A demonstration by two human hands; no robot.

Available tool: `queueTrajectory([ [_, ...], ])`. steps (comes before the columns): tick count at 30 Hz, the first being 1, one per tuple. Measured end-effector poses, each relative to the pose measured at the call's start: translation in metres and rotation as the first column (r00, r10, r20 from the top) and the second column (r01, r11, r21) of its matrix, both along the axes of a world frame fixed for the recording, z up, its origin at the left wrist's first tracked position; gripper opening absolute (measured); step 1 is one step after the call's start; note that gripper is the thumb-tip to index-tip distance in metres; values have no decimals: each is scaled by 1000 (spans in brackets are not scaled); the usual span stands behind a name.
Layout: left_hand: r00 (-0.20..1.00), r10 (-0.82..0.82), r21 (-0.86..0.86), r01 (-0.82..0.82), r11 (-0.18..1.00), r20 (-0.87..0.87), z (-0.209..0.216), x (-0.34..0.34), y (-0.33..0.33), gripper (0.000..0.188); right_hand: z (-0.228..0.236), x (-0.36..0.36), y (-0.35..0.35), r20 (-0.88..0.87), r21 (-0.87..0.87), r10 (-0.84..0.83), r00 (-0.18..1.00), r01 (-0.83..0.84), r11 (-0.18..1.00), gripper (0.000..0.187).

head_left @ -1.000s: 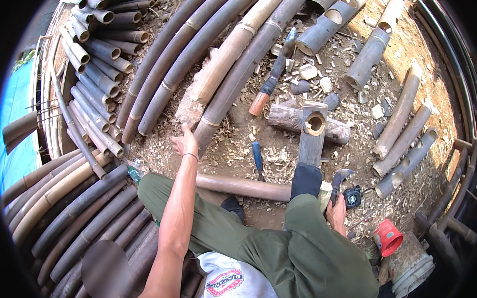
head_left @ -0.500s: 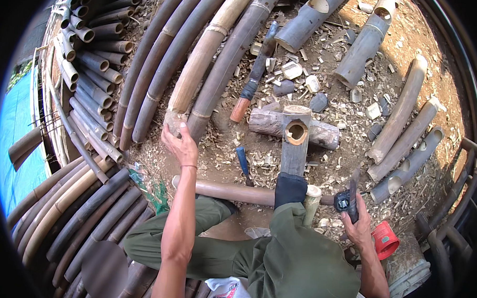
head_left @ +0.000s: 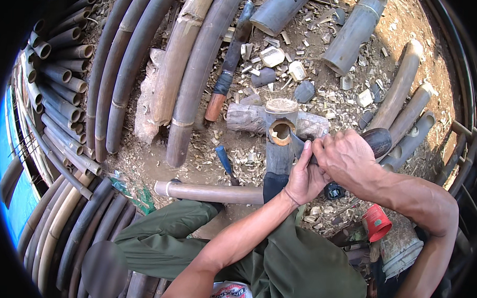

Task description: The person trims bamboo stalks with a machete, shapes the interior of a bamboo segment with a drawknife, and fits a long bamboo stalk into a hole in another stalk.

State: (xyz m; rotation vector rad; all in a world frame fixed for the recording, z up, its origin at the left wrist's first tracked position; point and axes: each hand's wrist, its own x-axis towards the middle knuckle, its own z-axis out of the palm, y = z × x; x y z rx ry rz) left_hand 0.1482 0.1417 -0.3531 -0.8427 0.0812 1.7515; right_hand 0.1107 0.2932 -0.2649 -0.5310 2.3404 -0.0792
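In my right hand [head_left: 351, 159], closed in a fist, is a knife whose thick dark handle [head_left: 378, 142] sticks out to the right. My left hand [head_left: 307, 178] is closed around the knife's blade side, thumb along it. The grey blade tip [head_left: 297, 147] points left at the rim of a hole in a grey bamboo tube [head_left: 280, 160]. Pale cut wood shows around that hole. The tube's far end rests over a short log [head_left: 246, 118]; its near end meets a dark cloth on my leg. Below my hands is a black round device with a small display [head_left: 333, 190].
A bamboo pole [head_left: 221, 193] lies across by my legs. Ahead are a blue-handled chisel [head_left: 225, 160], a long tool with an orange-brown grip [head_left: 215, 106] and scattered chips. Bamboo poles [head_left: 131, 71] fill the left side. A red cup [head_left: 376, 223] sits at right.
My left hand has left the pale bamboo pole and come right to the knife. My right hand has raised the knife and brought it to the tube's hole. The view has shifted.
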Motion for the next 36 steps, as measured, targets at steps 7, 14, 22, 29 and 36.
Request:
queueTrajectory([
  [7, 568, -789, -683, 481, 550, -235, 17, -50, -54, 44, -34, 53, -54, 344, -294, -720, 603, 797, 527, 33],
  [14, 38, -975, -811, 549, 202, -218, 13, -90, -50, 44, -44, 78, -119, 389, -316, -911, 140, 949, 11, 52],
  [22, 763, -579, -628, 306, 716, -288, 24, -72, -14, 29, -12, -7, -19, 265, -184, -549, 793, 600, 778, 28],
  [29, 986, 166, -245, -154, 957, 32, 13, -72, -26, 44, -13, -110, -33, 174, -49, 93, 980, -86, 995, 13],
  [36, 146, -709, -557, 519, 648, -690, 37, -42, -88, 69, -16, 11, -35, 290, -197, -639, 712, 698, 688, 37],
])
